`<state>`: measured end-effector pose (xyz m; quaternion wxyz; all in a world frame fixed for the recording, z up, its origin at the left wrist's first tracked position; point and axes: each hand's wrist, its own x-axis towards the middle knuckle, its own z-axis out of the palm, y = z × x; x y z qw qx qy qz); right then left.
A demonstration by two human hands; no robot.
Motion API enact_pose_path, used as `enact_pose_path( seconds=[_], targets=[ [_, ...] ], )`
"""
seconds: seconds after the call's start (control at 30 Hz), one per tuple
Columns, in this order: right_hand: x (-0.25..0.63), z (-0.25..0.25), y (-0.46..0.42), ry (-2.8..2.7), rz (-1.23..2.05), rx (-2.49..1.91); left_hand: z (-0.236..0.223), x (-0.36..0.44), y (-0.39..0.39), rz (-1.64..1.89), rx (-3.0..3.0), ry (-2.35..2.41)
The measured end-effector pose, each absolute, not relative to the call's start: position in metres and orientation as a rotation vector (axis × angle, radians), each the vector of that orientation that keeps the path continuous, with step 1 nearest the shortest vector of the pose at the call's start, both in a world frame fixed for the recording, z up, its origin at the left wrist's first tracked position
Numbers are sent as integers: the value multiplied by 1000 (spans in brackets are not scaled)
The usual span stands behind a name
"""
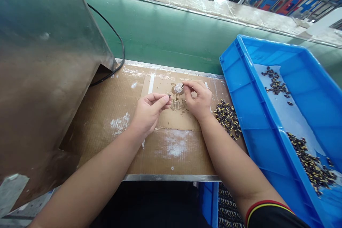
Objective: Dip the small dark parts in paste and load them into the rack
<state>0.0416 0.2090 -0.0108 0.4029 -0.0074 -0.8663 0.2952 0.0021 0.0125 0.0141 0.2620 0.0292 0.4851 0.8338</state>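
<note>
My left hand (152, 110) is closed, with a small dark part (169, 96) pinched between thumb and forefinger. My right hand (197, 97) pinches at the edge of a small round whitish dab or dish (178, 88); what lies between its fingertips is too small to make out. Under both hands is a cardboard sheet (179, 123) with wet-looking stains and a patch of short line marks (175, 105). To the right of my right wrist lies a loose pile of small black-and-yellow parts (227, 118).
A large blue bin (256, 114) on the right holds more such parts on white sheets. At left stands a metal housing (48, 60) with a black cable (121, 42). A green panel (160, 32) closes the back. Below the table edge, another blue bin (208, 199) shows.
</note>
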Motion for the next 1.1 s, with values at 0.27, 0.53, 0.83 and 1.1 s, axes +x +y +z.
enact_pose_path(
  seconds=[0.27, 0.53, 0.83, 1.1],
  targets=[
    [41, -11, 209, -2189, 743, -29, 16, 2, 12, 2255, 82, 1317],
    [41, -12, 209, -2189, 756, -49, 15, 2, 12, 2260, 85, 1304],
    [40, -14, 210, -2177, 772, -34, 16, 3, 13, 2255, 88, 1320],
    [39, -12, 209, -2200, 765, -53, 15, 3, 13, 2254, 94, 1323]
  ],
)
